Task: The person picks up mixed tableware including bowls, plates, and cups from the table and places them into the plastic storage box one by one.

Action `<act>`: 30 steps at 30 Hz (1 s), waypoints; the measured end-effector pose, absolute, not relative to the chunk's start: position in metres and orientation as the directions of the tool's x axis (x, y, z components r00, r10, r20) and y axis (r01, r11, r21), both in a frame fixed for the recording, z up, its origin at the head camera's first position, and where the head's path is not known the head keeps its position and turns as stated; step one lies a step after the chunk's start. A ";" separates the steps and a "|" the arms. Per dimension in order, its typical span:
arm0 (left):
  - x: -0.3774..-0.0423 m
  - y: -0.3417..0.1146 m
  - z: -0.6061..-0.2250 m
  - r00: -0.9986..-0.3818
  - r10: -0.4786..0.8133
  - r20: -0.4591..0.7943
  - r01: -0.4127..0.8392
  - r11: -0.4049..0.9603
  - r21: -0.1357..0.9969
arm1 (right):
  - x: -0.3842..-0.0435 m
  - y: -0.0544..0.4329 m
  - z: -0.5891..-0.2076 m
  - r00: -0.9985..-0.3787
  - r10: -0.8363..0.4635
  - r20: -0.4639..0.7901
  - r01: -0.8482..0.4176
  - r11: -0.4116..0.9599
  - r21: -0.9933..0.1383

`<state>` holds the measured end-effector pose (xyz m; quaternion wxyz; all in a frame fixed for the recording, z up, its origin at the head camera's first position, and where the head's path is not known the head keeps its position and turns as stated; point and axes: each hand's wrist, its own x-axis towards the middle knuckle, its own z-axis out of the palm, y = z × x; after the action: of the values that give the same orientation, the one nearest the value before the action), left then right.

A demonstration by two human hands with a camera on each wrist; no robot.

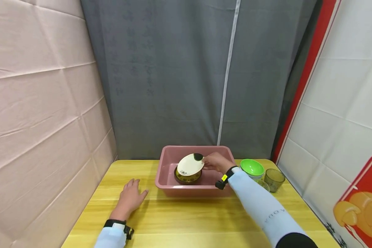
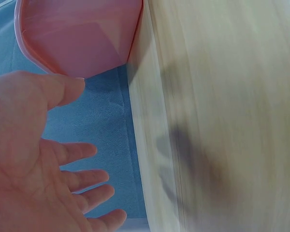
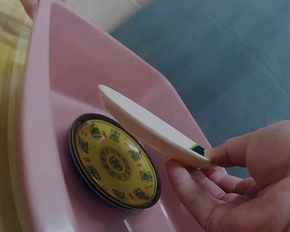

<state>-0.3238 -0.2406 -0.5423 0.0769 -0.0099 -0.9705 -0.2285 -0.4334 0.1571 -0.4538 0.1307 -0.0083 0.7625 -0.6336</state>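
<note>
Between thumb and fingers, my right hand pinches the edge of a white plate with a dark green patch at its rim. The plate is tilted inside a pink basin. Under it, on the basin floor, lies a yellow patterned plate with a dark rim, partly covered in the head view. My left hand is spread, fingers extended, over the table to the left of the basin. It holds nothing; in the left wrist view its palm shows beside the basin's corner.
Right of the basin stand a green bowl on top of other dishes and a tinted glass cup. All rest on a wooden table. A grey curtain hangs behind, with white walls at both sides.
</note>
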 end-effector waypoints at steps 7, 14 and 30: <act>-0.322 -0.241 -0.535 -0.986 -0.016 0.164 0.062 0.886 0.459 | -0.443 0.151 -0.460 -0.963 -0.167 -0.214 0.167 0.255 -0.952; -0.320 -0.240 -0.537 -0.988 -0.029 0.149 0.045 0.881 0.470 | -0.446 0.149 -0.470 -0.961 -0.114 -0.253 0.212 0.284 -0.935; -0.317 -0.242 -0.536 -0.991 -0.042 0.124 0.025 0.869 0.495 | -0.443 0.145 -0.479 -0.959 -0.078 -0.271 0.230 0.339 -0.912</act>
<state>-0.3172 -0.2415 -0.5359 0.0655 0.0045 -0.9644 -0.2562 -0.4430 0.1447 -0.4787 0.1344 0.0469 0.8070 -0.5731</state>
